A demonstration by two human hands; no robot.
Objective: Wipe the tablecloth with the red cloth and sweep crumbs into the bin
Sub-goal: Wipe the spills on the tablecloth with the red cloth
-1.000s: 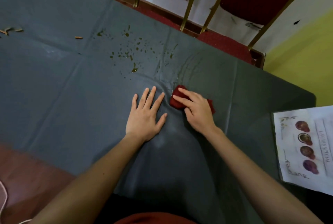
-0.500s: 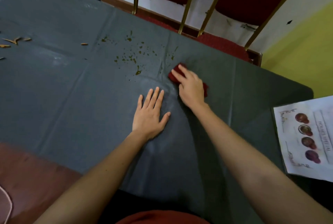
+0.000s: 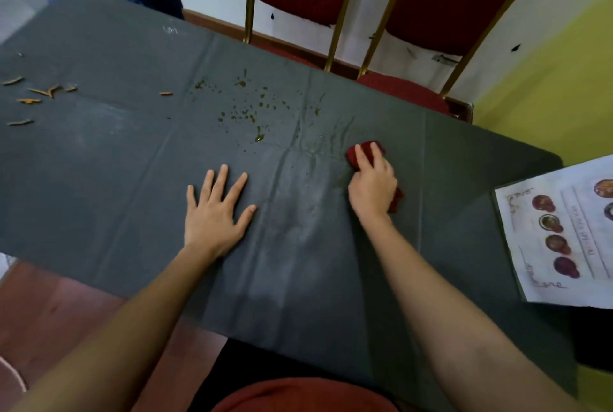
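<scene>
Red cloth (image 3: 366,148) sits bunched under R hand (image 3: 373,186) on the grey tablecloth (image 3: 132,162), just right of a wrinkled damp patch. Fingers curl over it and press down, prob. for scrub pressure. L hand (image 3: 212,216) lies flat w/ fingers spread wide, likely pinning the fabric vs. bunching. Brownish splatter (image 3: 245,109) beyond is unwiped; orange crumbs (image 3: 36,93) far left.

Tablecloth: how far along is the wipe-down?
Done: a streaky wiped-looking patch lies between the hands. In hand: the right hand holds the red cloth on the tablecloth; the left hand presses flat. Left: greenish splatter beyond the patch, orange crumbs at far left. No bin is in view.
</scene>
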